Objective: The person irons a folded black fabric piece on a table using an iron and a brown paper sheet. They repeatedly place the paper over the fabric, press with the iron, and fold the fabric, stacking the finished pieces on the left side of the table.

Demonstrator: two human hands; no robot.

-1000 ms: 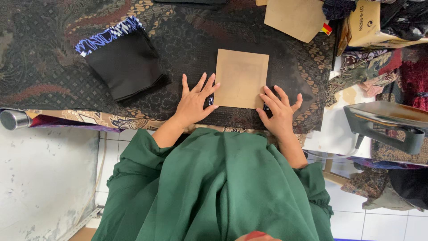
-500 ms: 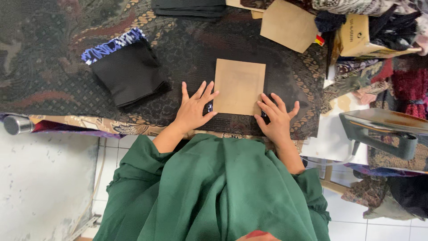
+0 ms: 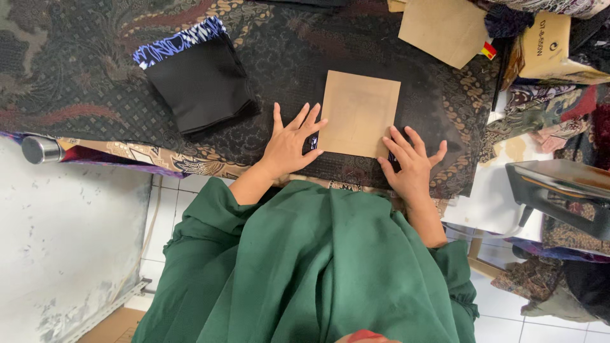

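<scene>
- Both hands lie flat and open on the worktop (image 3: 76, 108), fingers spread, grasping nothing.
- Left hand (image 3: 289, 145) rests on the dark patterned cloth (image 3: 279, 57), its fingertips (image 3: 316, 121) touching the left edge of the brown card (image 3: 359, 114).
- Right hand (image 3: 414, 166) presses at the card's lower right corner, fingers partly on the card.
- Between the hands, the brown card lies flat near the worktop's front edge, on black fabric; a sliver of blue-and-white print shows at its lower left corner.
- A folded black fabric stack (image 3: 202, 86) with a blue-and-white printed edge sits to the left, well apart from the card.
- Another brown card piece (image 3: 445, 28) lies at the back right of the worktop.
- A clothes iron (image 3: 562, 194) stands off the right end.
- A metal cylinder (image 3: 39, 150) sits at the front left edge.
</scene>
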